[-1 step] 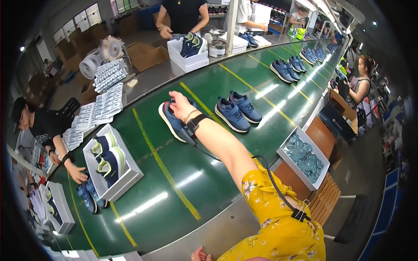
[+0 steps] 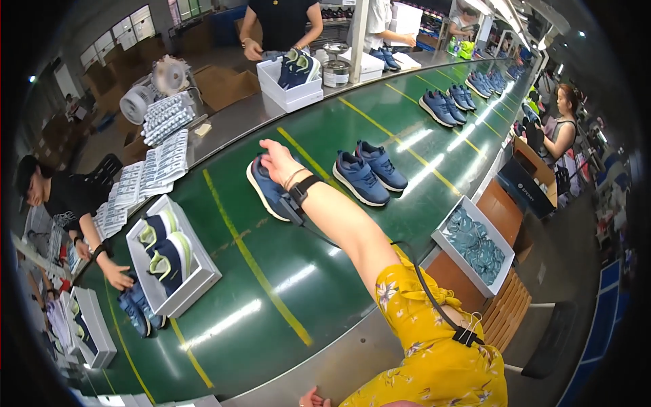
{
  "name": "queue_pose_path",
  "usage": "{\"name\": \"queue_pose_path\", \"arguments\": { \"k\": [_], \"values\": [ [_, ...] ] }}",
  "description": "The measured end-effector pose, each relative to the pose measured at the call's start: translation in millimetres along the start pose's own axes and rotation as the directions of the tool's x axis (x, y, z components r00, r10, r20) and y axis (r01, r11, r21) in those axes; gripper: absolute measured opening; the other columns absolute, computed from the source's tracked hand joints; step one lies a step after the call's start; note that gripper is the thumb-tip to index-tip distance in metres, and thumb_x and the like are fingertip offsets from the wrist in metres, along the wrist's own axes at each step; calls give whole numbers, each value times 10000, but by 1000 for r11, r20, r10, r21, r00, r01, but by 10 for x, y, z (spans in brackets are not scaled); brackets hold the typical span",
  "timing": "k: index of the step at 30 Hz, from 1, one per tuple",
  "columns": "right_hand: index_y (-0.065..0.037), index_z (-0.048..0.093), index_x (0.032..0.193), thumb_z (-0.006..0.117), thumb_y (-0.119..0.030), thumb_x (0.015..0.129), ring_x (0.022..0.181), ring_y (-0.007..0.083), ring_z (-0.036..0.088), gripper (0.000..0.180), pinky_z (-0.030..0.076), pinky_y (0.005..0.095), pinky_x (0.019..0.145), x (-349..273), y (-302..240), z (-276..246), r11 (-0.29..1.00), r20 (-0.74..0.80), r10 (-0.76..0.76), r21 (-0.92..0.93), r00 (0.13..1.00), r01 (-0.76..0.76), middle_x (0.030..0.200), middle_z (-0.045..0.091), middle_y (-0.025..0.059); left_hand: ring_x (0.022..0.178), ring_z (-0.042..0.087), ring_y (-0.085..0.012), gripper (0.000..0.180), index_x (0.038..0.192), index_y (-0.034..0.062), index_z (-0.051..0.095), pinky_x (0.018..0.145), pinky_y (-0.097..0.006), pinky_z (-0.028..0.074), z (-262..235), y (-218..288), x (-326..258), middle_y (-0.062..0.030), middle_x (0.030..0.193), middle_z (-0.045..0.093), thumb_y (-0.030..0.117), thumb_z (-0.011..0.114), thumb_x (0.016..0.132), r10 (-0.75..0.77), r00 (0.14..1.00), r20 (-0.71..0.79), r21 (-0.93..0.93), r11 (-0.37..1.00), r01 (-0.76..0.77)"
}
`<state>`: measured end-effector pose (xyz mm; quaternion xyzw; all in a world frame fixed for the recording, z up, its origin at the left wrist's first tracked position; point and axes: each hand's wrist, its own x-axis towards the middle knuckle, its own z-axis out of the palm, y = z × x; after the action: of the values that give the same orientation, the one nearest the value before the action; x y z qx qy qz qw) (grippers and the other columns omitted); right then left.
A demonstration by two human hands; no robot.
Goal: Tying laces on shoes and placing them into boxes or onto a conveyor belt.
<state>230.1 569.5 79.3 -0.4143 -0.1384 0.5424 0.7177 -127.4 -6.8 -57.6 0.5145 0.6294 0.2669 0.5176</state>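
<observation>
My right hand (image 2: 277, 163) reaches across the green conveyor belt, its fingers closed over the ankle opening of a blue sneaker (image 2: 266, 193) with a white sole. The fingertips on the shoe are partly hidden by the hand itself. A dark band and a small device sit on that wrist. To the right of this shoe stands a pair of blue sneakers (image 2: 366, 173), upright and side by side. At the lower edge my left hand (image 2: 313, 399) shows only in part, near the belt's metal border; its fingers are loosely apart with nothing visible in them.
A white box (image 2: 200, 278) with dark, lime-trimmed sneakers sits on the belt at left, beside a co-worker's hand (image 2: 119, 277) touching blue shoes. Another shoe box (image 2: 293, 102) stands on the far ledge. A tray of teal pieces (image 2: 505, 275) lies at right. More sneakers (image 2: 441, 108) stand up the line.
</observation>
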Motion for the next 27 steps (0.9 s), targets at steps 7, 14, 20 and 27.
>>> {"name": "queue_pose_path", "arguments": {
  "k": [7, 14, 20, 27],
  "values": [
    [-172, 596, 1325, 754, -439, 806, 1146, 359, 569, 604, 452, 478, 965, -41, -397, -843, -278, 383, -614, -923, 690, 266, 1243, 610, 205, 718, 456, -152, 494, 1287, 128, 647, 698, -325, 440, 1, 124, -3, -1, 837, 472, 64, 767, 812, -50, 997, -52, 42, 998, 52],
    [-190, 658, 1224, 754, -710, 677, 1303, 410, 428, 761, 220, 514, 1139, -226, -793, -2293, -493, 375, -485, -863, 790, 107, 1307, 567, 242, 748, 461, -170, 496, 1287, 123, 643, 698, -330, 430, 56, 411, 17, -24, 854, 456, 74, 773, 811, 57, 997, -60, 117, 992, -50],
    [-140, 712, 1130, 754, -681, 688, 1197, 322, 536, 700, 294, 484, 1062, -220, -734, -2083, -638, 199, -253, -770, 947, -9, 1131, 672, 177, 771, 460, -176, 491, 1288, 121, 637, 698, -327, 430, 71, 447, 3, -37, 862, 444, 46, 756, 817, 40, 999, -23, 133, 990, -36],
    [-180, 617, 828, 844, -337, 663, 1199, 313, 494, 321, 281, 497, 1023, -1176, -517, -2099, -504, 668, -296, -716, 683, 482, 1135, 601, 104, 833, 487, -207, 501, 1340, 101, 596, 777, -359, 460, 82, 132, -57, -70, 927, 490, 84, 728, 857, 75, 997, 6, 187, 980, -75]
  ]
}}
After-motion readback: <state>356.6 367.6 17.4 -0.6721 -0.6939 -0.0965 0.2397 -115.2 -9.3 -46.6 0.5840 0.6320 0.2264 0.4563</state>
